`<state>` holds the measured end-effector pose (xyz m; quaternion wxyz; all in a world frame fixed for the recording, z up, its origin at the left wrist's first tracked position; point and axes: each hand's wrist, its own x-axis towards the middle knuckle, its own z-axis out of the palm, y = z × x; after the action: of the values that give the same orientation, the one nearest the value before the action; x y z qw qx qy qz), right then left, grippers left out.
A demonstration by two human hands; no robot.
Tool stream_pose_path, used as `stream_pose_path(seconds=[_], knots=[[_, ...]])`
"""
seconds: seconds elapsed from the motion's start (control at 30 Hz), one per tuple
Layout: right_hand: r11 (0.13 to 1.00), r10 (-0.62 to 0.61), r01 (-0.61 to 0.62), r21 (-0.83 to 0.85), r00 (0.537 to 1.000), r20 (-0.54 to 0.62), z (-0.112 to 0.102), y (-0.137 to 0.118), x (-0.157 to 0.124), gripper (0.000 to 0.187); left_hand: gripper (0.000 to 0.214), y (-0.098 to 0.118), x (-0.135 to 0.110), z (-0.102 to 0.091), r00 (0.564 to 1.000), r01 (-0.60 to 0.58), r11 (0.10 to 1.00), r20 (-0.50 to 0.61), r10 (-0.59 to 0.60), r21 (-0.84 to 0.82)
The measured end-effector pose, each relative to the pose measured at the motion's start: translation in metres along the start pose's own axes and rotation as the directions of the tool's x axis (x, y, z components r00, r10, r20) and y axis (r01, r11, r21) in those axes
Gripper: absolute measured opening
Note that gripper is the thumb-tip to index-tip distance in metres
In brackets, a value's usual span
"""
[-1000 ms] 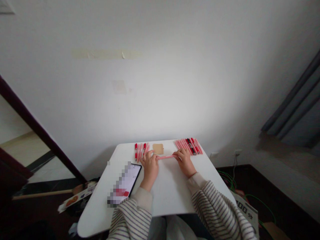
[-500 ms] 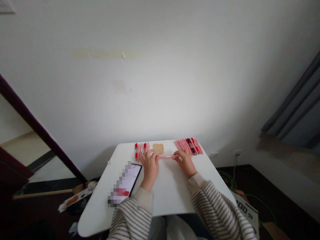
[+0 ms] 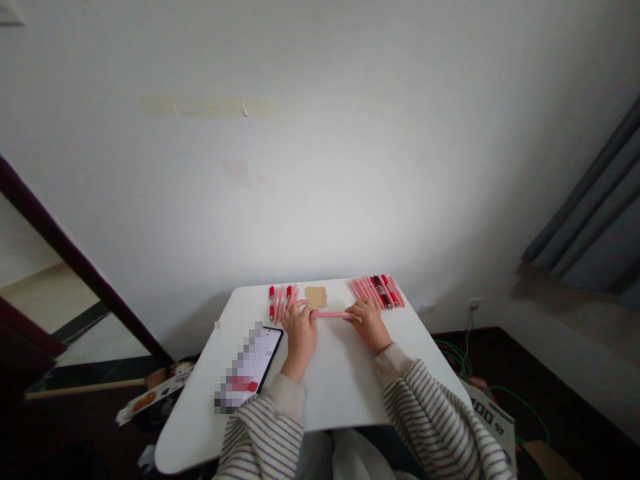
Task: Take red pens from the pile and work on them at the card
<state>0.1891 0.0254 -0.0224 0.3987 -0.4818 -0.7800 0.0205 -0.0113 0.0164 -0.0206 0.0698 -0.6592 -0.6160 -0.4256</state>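
Left hand (image 3: 300, 331) pinches 1 end of pink pen (image 3: 332, 314) | right hand (image 3: 371, 325) pinches other end | pen: crosswise between 2 hands, over white table (image 3: 345, 393), near tan pad (image 3: 316, 297) | phone (image 3: 265, 350) near left hand

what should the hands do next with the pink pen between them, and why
Perhaps ease the right hand off the pink pen and let the left hand hold it alone: both hands grip it, one toward each end, so the left could likely steady it.
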Motion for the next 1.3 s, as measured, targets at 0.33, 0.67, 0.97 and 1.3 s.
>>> stream_pose_path(seconds=[0.33,0.67,0.97,1.3], knots=[[0.995,0.031,-0.031,0.091,1.000,0.005,-0.0007,-0.0001,0.0017,0.022,0.018,-0.0004,0.0013,-0.0014,1.000,-0.003,1.000,0.014,0.003,0.005],[0.996,0.051,-0.045,0.081,0.996,-0.075,-0.0004,0.0032,0.0011,0.022,0.022,0.0006,0.0008,-0.0020,1.000,0.009,1.000,0.018,-0.010,0.015],[0.998,0.043,-0.037,0.057,0.994,-0.100,0.0004,0.0030,0.0005,0.027,0.024,-0.0012,0.0007,0.0000,1.000,0.007,1.000,0.002,-0.007,0.002],[0.995,0.085,-0.079,0.061,0.991,-0.103,0.0001,0.0025,0.0000,0.025,0.024,0.0012,0.0004,-0.0016,1.000,-0.002,1.000,0.009,0.002,-0.013]])
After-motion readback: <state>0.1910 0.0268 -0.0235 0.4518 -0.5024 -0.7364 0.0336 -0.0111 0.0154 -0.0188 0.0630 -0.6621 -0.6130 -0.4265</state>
